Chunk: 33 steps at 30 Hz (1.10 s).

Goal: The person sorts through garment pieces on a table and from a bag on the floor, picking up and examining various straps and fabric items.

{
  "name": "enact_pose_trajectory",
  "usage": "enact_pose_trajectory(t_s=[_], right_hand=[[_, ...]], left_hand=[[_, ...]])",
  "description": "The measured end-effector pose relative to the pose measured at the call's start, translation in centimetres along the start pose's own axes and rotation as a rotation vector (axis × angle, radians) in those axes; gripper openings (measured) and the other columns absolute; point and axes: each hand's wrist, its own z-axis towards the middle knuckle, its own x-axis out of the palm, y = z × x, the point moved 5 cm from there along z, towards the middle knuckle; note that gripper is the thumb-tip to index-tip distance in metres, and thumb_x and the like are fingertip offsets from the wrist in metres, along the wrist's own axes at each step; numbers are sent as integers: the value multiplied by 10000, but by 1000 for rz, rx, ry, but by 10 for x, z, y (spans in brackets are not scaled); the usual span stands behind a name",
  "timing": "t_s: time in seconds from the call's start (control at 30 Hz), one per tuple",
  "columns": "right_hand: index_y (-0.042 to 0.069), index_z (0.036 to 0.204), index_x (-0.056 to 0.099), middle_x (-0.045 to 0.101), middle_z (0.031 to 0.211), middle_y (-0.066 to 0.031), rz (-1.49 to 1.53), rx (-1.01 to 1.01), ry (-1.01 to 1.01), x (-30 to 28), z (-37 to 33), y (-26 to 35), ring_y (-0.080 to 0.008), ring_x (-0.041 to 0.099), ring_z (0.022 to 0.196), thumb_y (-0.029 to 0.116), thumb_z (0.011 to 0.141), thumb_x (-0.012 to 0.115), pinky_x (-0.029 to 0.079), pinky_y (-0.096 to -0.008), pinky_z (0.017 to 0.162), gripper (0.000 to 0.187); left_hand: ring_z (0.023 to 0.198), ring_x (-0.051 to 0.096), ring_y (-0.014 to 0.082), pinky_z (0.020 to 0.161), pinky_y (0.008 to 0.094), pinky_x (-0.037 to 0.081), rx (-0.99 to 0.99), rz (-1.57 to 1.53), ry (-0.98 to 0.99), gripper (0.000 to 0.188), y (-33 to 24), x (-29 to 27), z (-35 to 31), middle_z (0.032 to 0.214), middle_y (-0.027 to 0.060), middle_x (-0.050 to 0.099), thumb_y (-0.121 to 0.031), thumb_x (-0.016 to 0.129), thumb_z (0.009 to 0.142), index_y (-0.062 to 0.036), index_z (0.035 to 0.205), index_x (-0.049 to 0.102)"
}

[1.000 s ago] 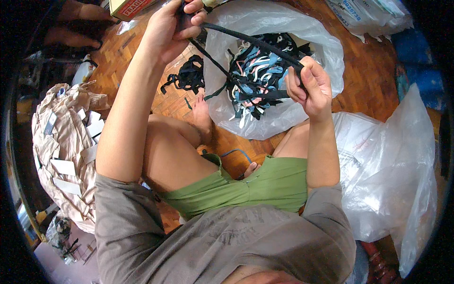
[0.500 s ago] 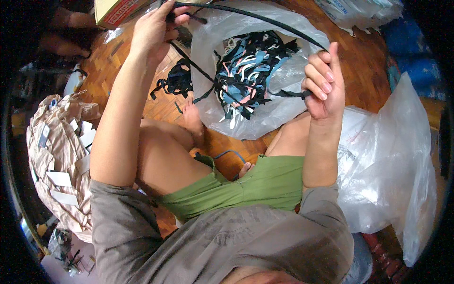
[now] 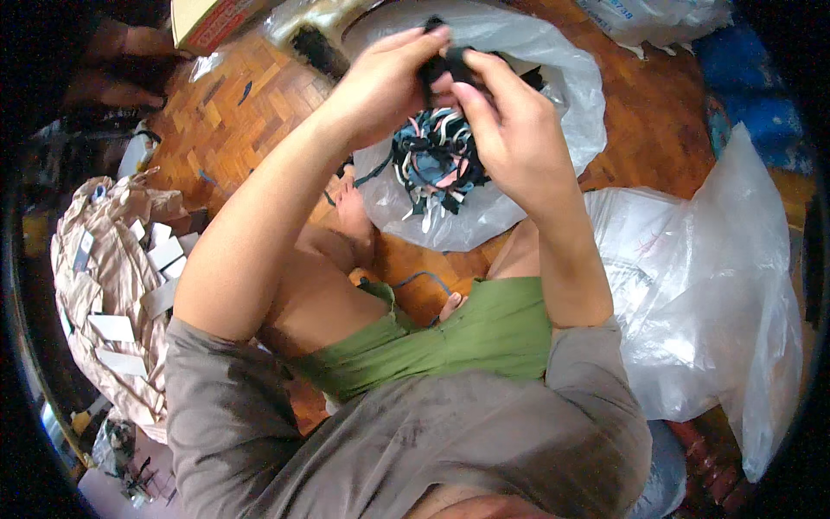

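Note:
My left hand (image 3: 389,78) and my right hand (image 3: 514,117) are close together above a translucent plastic bag (image 3: 581,104). Between them is a black fabric cord (image 3: 456,66), bunched up and pinched in the fingers of both; motion blurs its details. Below the hands, inside the open bag, lies a heap of black, blue, white and pink fabric strips (image 3: 437,164). My hands and wrists cover the far part of that heap.
A crumpled beige cloth (image 3: 112,285) with white tags lies at the left. Large clear plastic bags (image 3: 692,285) fill the right side. A cardboard box (image 3: 212,22) stands at the far left, and a white package (image 3: 657,19) at the far right. Dark scraps lie on the parquet floor (image 3: 203,130).
Both hands have come together over the bag. The black cord, earlier stretched in a wide loop between them, is now gathered in the fingers. My left forearm has swung right.

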Motion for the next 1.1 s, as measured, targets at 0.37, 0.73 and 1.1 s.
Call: enact_pose_trajectory(t_s=[0.37,0.73,1.1], right_hand=[[150,1148,749,706,1124,-117,-642,161,353,-35,-22,-136,-342,695,1019,229,854,770,572,-459,847,305],[147,990,777,699,1023,-23,-744,-41,142,-24,-15,-83,-254,695,892,180,841,781,566,-387,759,153],[37,1021,780,710,857,-49,-184,-27,-217,-28,16,-19,-132,659,775,25,852,786,506,-270,680,170]], left_hand=[[731,622,206,653,357,501,400,1095,-536,292,-94,-93,-15,819,111,652,-248,529,1026,28,1003,622],[574,472,82,523,248,387,531,516,-317,323,-64,-64,-4,699,-39,516,-274,468,1100,-36,948,624],[814,587,37,700,214,468,124,668,222,279,-23,15,-7,862,-20,679,-311,735,985,-60,1104,747]])
